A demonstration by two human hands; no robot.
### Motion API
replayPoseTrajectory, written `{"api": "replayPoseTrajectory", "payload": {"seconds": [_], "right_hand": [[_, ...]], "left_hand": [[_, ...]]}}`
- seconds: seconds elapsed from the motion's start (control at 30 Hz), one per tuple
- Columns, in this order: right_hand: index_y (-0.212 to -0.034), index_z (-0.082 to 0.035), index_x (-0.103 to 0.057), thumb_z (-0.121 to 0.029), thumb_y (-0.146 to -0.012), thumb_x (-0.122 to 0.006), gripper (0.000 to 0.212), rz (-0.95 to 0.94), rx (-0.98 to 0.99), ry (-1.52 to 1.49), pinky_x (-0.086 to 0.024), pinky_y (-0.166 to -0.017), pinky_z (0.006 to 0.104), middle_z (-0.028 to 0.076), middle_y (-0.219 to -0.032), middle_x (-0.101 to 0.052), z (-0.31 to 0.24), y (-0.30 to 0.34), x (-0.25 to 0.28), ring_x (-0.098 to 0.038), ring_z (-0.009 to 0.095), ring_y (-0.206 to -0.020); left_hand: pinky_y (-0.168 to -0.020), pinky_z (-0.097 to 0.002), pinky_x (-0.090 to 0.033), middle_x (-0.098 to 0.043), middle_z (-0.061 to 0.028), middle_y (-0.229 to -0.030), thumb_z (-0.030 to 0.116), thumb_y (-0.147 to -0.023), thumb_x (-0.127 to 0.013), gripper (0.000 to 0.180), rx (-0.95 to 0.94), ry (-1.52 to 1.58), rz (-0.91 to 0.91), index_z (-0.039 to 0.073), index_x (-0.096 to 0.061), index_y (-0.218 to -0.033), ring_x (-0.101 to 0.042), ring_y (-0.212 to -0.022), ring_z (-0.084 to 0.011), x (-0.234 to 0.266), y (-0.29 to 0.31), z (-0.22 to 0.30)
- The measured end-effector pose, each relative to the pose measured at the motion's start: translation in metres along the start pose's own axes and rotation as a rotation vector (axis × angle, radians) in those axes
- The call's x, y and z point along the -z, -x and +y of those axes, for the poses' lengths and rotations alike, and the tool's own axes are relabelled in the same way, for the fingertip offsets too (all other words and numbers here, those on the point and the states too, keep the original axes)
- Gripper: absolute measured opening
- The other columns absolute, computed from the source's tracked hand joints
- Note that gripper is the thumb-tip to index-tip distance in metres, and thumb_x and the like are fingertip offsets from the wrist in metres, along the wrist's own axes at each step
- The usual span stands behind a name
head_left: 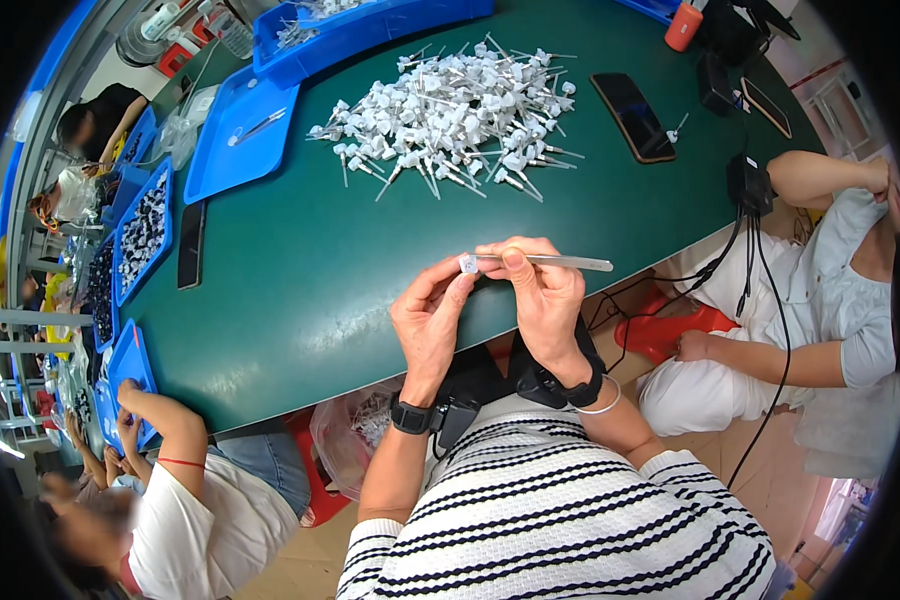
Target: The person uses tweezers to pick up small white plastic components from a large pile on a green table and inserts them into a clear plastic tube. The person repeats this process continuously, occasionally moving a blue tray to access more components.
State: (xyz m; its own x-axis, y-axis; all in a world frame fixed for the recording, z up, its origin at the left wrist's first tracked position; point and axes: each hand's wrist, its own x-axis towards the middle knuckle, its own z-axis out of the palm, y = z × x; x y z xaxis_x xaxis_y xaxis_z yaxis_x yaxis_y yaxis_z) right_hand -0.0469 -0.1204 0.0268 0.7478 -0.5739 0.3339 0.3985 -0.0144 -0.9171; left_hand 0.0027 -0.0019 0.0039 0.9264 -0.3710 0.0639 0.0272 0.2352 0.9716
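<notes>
Head view: a small white part [468, 264] is pinched by the nearly closed left hand [428, 320]; metal tweezers [575, 263] are gripped by the right hand [548, 297], closed likewise

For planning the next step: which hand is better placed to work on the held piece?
Probably the right hand: it holds the metal tool toward the white piece, which the left hand pinches.

Assembly workshop, evidenced by: green bench [300, 300]; heaped white parts [455, 115], 12 o'clock; filled tray [167, 225], 9 o'clock; co-worker [210, 525], 8 o'clock.
</notes>
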Motion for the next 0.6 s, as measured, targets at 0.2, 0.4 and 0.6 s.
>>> {"api": "replayPoseTrajectory", "payload": {"seconds": [0.2,0.4,0.6], "right_hand": [[-0.097,0.007,-0.060,-0.013,-0.096,-0.055,0.021,-0.008,-0.009,-0.031,-0.057,-0.072,0.0278,0.013,-0.093,-0.068,-0.0009,0.0003,0.0000,-0.068,0.016,-0.081],[-0.098,0.007,-0.060,-0.013,-0.097,-0.054,0.021,-0.008,-0.021,-0.036,-0.057,-0.073,0.0276,0.014,-0.094,-0.068,-0.0013,0.0006,0.0002,-0.067,0.016,-0.082],[-0.097,0.007,-0.061,-0.013,-0.097,-0.054,0.021,0.000,-0.005,-0.004,-0.057,-0.075,0.0279,0.013,-0.094,-0.068,-0.0016,0.0020,0.0004,-0.068,0.017,-0.083]], "left_hand": [[-0.080,-0.0270,-0.054,-0.068,-0.0103,-0.101,0.006,-0.089,-0.065,0.023,-0.012,-0.007,0.007,-0.004,-0.064,-0.110,-0.065,-0.088,-0.0151,-0.0005,0.0001,-0.0003],[-0.081,-0.0274,-0.055,-0.067,-0.0109,-0.102,0.005,-0.089,-0.064,0.023,-0.022,-0.004,0.000,-0.004,-0.064,-0.110,-0.066,-0.089,-0.0159,-0.0005,-0.0007,-0.0010],[-0.080,-0.0273,-0.055,-0.067,-0.0113,-0.102,0.005,-0.089,-0.064,0.023,-0.018,-0.014,0.003,-0.005,-0.064,-0.110,-0.066,-0.089,-0.0164,-0.0004,-0.0004,-0.0003]]}}
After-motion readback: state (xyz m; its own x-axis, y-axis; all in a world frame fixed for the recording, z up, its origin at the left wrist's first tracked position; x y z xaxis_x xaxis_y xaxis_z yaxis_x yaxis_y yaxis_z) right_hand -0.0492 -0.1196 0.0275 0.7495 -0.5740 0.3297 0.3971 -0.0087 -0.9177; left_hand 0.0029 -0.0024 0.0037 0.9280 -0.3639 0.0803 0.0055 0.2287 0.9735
